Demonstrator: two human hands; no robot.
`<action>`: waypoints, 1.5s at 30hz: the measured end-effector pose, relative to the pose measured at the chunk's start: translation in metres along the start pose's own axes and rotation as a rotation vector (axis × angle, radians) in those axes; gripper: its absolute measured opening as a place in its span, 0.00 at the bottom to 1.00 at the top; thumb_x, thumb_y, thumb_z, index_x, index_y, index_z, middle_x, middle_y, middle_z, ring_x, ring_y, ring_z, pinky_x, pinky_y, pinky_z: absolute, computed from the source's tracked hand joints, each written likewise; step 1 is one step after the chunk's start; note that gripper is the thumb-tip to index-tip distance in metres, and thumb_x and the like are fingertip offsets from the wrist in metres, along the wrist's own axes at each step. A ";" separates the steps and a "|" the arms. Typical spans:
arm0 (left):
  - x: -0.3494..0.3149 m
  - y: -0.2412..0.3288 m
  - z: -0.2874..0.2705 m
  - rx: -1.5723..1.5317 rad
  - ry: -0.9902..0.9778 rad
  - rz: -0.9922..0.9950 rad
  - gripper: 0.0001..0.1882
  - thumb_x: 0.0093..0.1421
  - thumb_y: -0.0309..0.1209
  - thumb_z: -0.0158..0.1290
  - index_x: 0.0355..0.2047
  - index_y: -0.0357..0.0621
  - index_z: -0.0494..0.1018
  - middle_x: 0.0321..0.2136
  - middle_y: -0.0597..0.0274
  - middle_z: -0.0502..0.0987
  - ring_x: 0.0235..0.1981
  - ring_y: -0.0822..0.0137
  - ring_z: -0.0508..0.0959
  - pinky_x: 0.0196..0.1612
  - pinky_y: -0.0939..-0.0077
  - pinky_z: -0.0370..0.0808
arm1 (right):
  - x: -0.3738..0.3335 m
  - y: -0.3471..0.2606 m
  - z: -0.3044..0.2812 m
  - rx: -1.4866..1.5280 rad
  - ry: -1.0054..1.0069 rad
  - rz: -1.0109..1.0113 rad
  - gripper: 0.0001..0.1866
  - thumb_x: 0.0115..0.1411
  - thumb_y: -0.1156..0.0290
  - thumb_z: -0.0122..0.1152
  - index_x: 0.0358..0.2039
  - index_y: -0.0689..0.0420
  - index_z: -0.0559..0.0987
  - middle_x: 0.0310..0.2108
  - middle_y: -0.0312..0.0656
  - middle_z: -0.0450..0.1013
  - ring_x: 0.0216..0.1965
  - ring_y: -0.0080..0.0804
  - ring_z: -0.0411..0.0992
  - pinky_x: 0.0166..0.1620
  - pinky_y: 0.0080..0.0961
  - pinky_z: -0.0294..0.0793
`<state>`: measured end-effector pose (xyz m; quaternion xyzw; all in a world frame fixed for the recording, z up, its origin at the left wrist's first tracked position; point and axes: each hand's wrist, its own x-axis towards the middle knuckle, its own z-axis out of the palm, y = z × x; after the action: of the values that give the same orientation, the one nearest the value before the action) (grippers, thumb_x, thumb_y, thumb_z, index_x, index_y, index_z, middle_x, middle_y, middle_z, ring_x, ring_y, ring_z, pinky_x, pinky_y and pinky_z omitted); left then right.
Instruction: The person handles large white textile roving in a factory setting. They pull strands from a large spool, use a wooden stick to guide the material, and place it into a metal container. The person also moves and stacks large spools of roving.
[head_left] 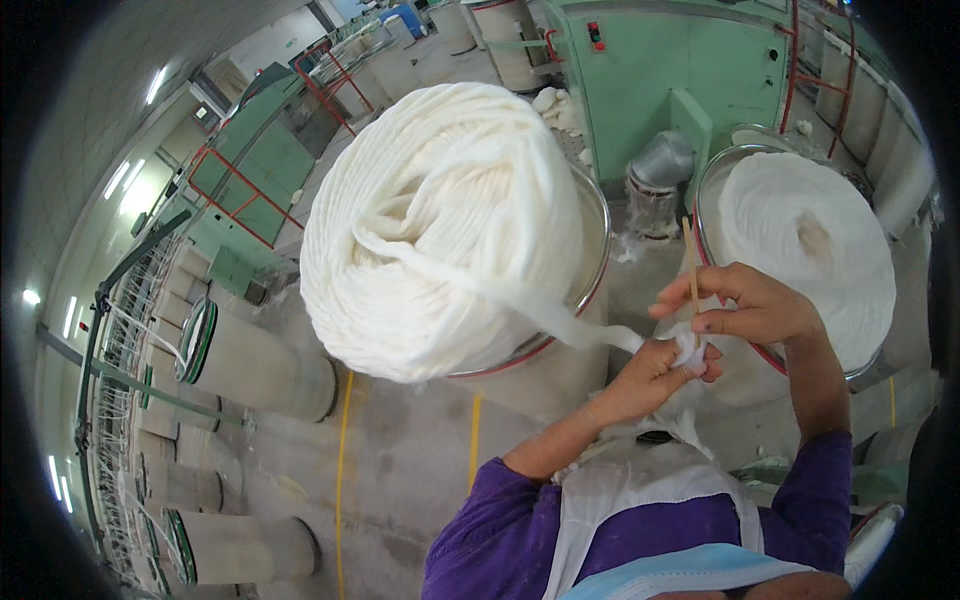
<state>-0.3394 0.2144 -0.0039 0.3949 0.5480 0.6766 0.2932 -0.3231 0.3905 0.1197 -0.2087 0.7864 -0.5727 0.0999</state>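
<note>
A thick white cotton sliver (540,305) runs from a large coiled heap of sliver (440,220) to my left hand (650,378). My left fingers are closed around its end, where a tuft of white fibre (688,346) shows. Above that tuft, my right hand (760,305) pinches a thin wooden stick (693,262) between fingers and thumb. The stick stands nearly upright, its lower end at the fibre in my left hand. The heap bulges over the metal rim of its can (606,235).
At right stands another can with a flat white coil (850,260). Green machine cabinets (670,60) and a silver duct elbow (662,158) lie beyond. Several pale cans (265,365) lean into view at left beside a machine row. Yellow lines (345,480) mark the floor.
</note>
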 end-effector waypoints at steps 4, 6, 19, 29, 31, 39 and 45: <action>-0.001 0.007 -0.003 -0.032 0.007 -0.033 0.13 0.64 0.26 0.48 0.46 0.32 0.71 0.37 0.58 0.79 0.39 0.69 0.78 0.47 0.74 0.74 | 0.002 -0.003 0.006 -0.079 0.039 0.062 0.11 0.53 0.70 0.66 0.33 0.61 0.77 0.26 0.37 0.76 0.31 0.22 0.74 0.39 0.22 0.72; 0.000 0.008 -0.002 -0.026 0.017 -0.083 0.13 0.64 0.27 0.49 0.47 0.31 0.71 0.38 0.57 0.79 0.41 0.68 0.79 0.47 0.74 0.74 | 0.002 -0.004 0.009 -0.346 0.109 0.070 0.10 0.56 0.69 0.63 0.33 0.62 0.77 0.26 0.38 0.77 0.32 0.22 0.74 0.38 0.22 0.72; -0.003 0.015 -0.004 -0.104 0.023 -0.046 0.13 0.65 0.24 0.46 0.47 0.29 0.69 0.39 0.48 0.78 0.36 0.64 0.78 0.44 0.71 0.75 | 0.002 0.003 0.018 0.205 0.000 -0.010 0.10 0.55 0.73 0.63 0.35 0.64 0.76 0.27 0.38 0.75 0.26 0.20 0.72 0.25 0.15 0.71; 0.001 0.012 -0.005 -0.188 0.077 -0.069 0.08 0.66 0.28 0.44 0.39 0.38 0.72 0.32 0.63 0.78 0.28 0.75 0.73 0.33 0.80 0.71 | 0.004 0.008 0.021 -0.008 0.141 -0.019 0.07 0.57 0.72 0.62 0.34 0.62 0.78 0.28 0.37 0.75 0.27 0.18 0.72 0.28 0.15 0.71; -0.001 0.009 -0.007 -0.192 0.116 -0.135 0.07 0.65 0.29 0.45 0.35 0.40 0.71 0.26 0.67 0.74 0.24 0.76 0.69 0.27 0.81 0.65 | 0.006 0.015 0.022 -0.253 0.236 -0.086 0.08 0.57 0.71 0.63 0.34 0.61 0.78 0.29 0.37 0.76 0.30 0.18 0.73 0.29 0.16 0.72; -0.010 -0.001 0.005 -0.349 0.534 -0.328 0.06 0.57 0.22 0.55 0.35 0.39 0.72 0.24 0.68 0.71 0.18 0.79 0.64 0.20 0.83 0.55 | 0.006 0.035 0.029 -0.128 0.280 -0.146 0.15 0.48 0.61 0.70 0.28 0.60 0.80 0.25 0.39 0.77 0.25 0.21 0.73 0.29 0.22 0.72; -0.008 0.001 0.003 -0.361 0.388 -0.279 0.09 0.59 0.21 0.51 0.41 0.34 0.71 0.29 0.62 0.72 0.15 0.79 0.57 0.17 0.84 0.51 | 0.000 0.034 0.025 0.049 0.098 -0.166 0.14 0.57 0.65 0.61 0.39 0.61 0.79 0.34 0.39 0.78 0.33 0.21 0.73 0.30 0.22 0.72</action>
<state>-0.3329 0.2092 -0.0039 0.1208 0.5136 0.7790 0.3387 -0.3202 0.3777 0.0790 -0.2421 0.7561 -0.6077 0.0186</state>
